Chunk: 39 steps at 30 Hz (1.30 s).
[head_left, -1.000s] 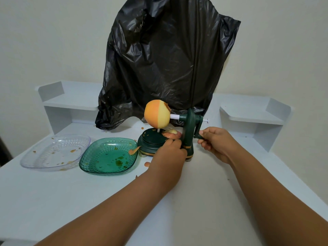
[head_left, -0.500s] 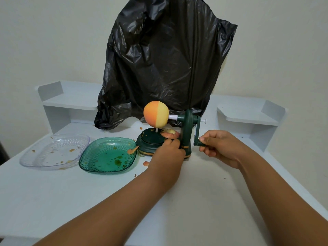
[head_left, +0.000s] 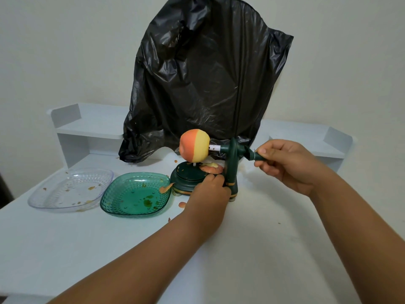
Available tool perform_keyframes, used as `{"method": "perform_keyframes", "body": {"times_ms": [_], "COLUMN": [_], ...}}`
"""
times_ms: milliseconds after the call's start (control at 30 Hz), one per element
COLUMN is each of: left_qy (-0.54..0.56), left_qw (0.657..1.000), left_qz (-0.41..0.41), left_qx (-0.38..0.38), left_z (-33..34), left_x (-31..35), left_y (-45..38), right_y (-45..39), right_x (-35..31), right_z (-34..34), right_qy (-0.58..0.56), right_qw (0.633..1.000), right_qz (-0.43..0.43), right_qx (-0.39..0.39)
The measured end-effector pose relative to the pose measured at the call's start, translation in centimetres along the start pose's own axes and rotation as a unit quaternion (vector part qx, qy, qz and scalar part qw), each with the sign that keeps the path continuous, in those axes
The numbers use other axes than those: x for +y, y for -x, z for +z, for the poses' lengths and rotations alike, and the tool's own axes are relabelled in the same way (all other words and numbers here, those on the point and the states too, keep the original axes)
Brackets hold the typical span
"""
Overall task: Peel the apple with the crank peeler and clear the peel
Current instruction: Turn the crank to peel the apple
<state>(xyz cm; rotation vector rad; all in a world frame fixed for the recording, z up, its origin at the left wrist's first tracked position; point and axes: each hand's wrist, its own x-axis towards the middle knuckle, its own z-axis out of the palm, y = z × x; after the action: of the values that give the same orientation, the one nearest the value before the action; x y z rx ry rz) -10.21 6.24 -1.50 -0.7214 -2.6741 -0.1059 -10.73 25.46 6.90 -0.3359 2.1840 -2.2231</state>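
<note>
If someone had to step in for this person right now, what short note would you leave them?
Left hand: shut on the peeler, bracing its upright.
Right hand: shut on the crank handle.
Apple: on the peeler's fork, peeled on the side nearest the fork, skin on the far side.
Peel: heaped on the peeler base; scraps near the green dish.
Left: finish cranking, clear the peel.

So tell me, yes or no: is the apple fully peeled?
No: the apple on the peeler still has orange skin on its left half.
</note>
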Motion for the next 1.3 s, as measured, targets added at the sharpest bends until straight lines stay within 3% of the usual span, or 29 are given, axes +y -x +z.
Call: {"method": "perform_keyframes", "body": {"times_ms": [467, 1300], "left_qy": [0.007, 0.019], "left_qw": [1.0, 0.999], "left_qz": [0.01, 0.011], "left_qx": [0.014, 0.038], "left_z": [0.2, 0.5], "left_x": [-0.2, -0.3], "left_y": [0.0, 0.0], "right_y": [-4.7, -9.0], "right_x": [-1.3, 6.1], "right_z": [0.8, 0.7], "right_qy": [-0.054, -0.063], "right_qw": [0.985, 0.975], "right_qz": [-0.094, 0.024], "right_qx": [0.134, 0.212]}}
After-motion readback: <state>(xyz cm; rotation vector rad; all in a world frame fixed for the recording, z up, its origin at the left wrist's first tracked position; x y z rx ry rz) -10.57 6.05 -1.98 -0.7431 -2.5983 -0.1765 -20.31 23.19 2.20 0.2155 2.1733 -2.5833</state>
